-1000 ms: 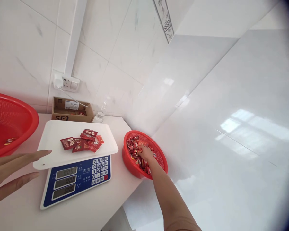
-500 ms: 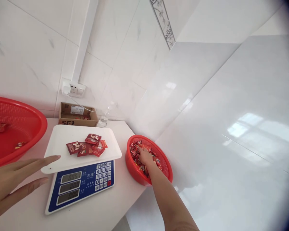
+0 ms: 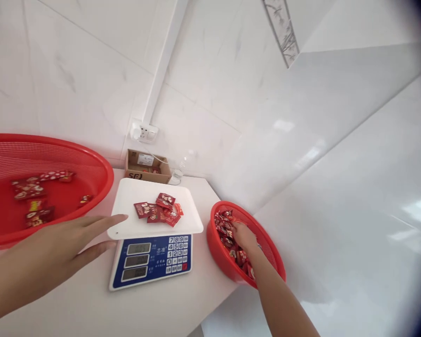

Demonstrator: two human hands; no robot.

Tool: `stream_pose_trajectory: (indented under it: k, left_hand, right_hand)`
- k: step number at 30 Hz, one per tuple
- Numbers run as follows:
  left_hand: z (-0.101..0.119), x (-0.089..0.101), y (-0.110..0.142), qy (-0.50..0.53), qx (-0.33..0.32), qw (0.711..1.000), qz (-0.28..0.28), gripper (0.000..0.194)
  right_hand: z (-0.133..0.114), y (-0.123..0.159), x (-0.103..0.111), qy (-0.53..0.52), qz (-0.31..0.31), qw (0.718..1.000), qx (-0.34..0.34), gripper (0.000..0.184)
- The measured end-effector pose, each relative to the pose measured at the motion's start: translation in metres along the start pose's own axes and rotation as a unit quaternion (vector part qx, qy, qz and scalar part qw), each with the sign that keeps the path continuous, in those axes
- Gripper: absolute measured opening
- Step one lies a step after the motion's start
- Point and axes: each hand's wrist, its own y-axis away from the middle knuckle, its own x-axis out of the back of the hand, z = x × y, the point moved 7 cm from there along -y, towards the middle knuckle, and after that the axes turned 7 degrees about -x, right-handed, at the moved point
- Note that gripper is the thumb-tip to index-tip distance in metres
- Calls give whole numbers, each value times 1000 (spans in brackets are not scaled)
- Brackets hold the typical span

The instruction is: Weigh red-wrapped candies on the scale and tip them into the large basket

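Red packets [image 3: 155, 214] lie on scale [image 3: 152, 262]; more in basket [image 3: 222, 262] right of it. Right hand [image 3: 244, 236] dips there, grip can't tell; pinch singly. Left hand [image 3: 66, 248] open, left of scale: keep off tray [image 3: 126, 201].

right hand [image 3: 244, 235]: grip hidden among packets [image 3: 225, 226] | left basket [image 3: 108, 179]: cut by left edge | scale digits [image 3: 139, 248]: blurred

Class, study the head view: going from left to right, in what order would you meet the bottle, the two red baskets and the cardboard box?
Left red basket → cardboard box → clear bottle → right red basket, with the right hand in it.
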Motion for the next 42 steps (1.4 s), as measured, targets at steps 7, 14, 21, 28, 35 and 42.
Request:
stream_pose_trajectory:
  k: [7, 14, 21, 28, 35, 42]
  left_hand:
    - [10, 6, 0, -28, -4, 996, -82, 50]
    - [27, 21, -1, 1, 20, 993, -118, 50]
    - [29, 26, -1, -6, 37, 992, -120, 50]
    - [28, 26, 1, -6, 29, 993, -110, 49]
    - [26, 23, 0, -4, 7, 995, -96, 52]
    - [23, 24, 1, 7, 18, 995, -96, 49]
  right_hand:
    - [25, 2, 11, -174, 57, 982, -40, 40]
    - [6, 26, 12, -423, 32, 903, -65, 41]
    - [-30, 44, 17, -548, -31, 831, -87, 34]
    - [-53, 48, 21, -517, -52, 853, -51, 31]
    - [-110, 45, 20, -490, -86, 866, 52, 32]
    - [-169, 40, 9, -414, -149, 888, 132, 28]
